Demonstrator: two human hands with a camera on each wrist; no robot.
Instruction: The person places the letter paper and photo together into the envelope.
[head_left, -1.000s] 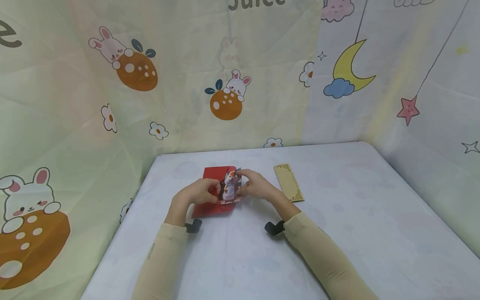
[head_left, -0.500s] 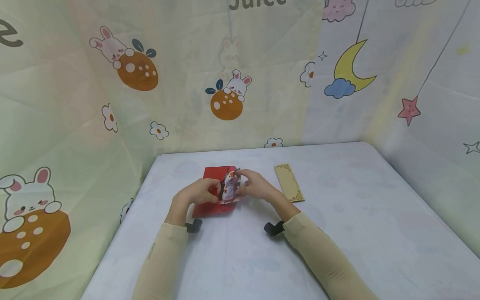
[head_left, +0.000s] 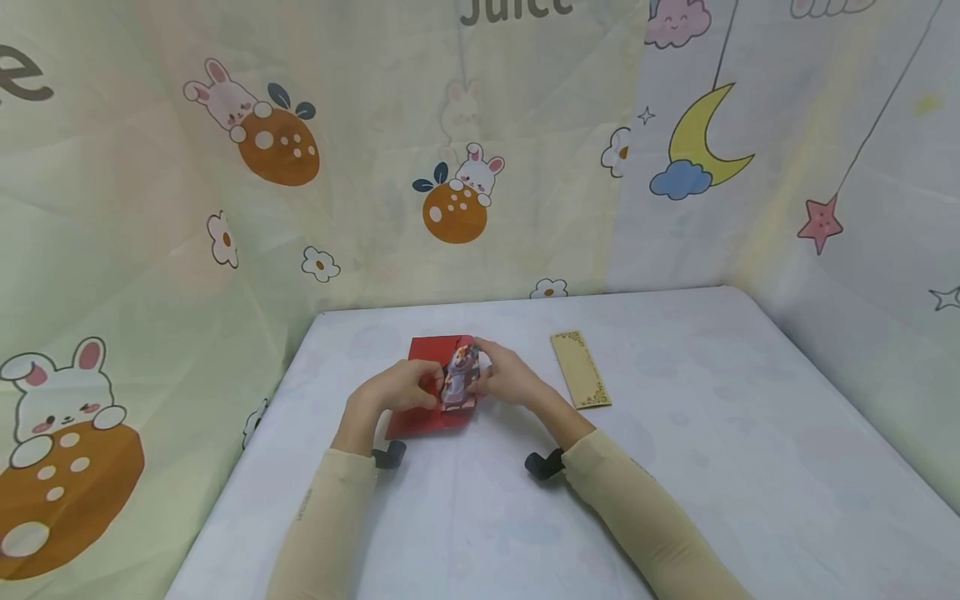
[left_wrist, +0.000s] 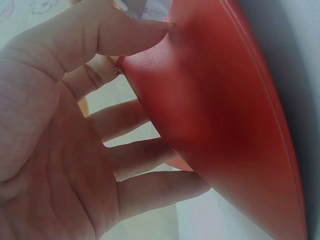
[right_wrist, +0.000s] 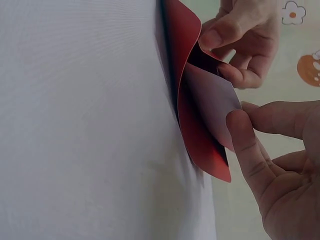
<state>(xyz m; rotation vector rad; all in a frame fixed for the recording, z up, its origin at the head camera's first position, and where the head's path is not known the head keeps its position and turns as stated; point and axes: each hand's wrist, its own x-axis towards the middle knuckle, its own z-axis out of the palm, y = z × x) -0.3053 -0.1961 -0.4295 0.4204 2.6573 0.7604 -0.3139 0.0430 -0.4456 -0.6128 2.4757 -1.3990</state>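
Observation:
A red envelope [head_left: 431,346] lies towards the back left of the table. My left hand [head_left: 401,385] pinches the edge of its opening; in the left wrist view the thumb presses the envelope's red face [left_wrist: 215,100] with the other fingers behind. Between both hands is a card [head_left: 461,375] printed with a cartoon animal in a pale dress. My right hand [head_left: 513,375] holds the card's outer edge. Seen from the right wrist, the card's pale back [right_wrist: 212,97] slants into the gaping mouth of the envelope, its inner end hidden there.
A gold strip with ornate dark corners [head_left: 581,371] lies on the white tabletop [head_left: 712,467], right of my right hand. Printed curtains [head_left: 360,192] hang behind the table and along its sides. Black wrist-camera mounts [head_left: 545,464] stick out from the cuffs.
The right hand and the card have shifted slightly left, and a little less of the card shows outside the envelope. The left hand keeps its hold.

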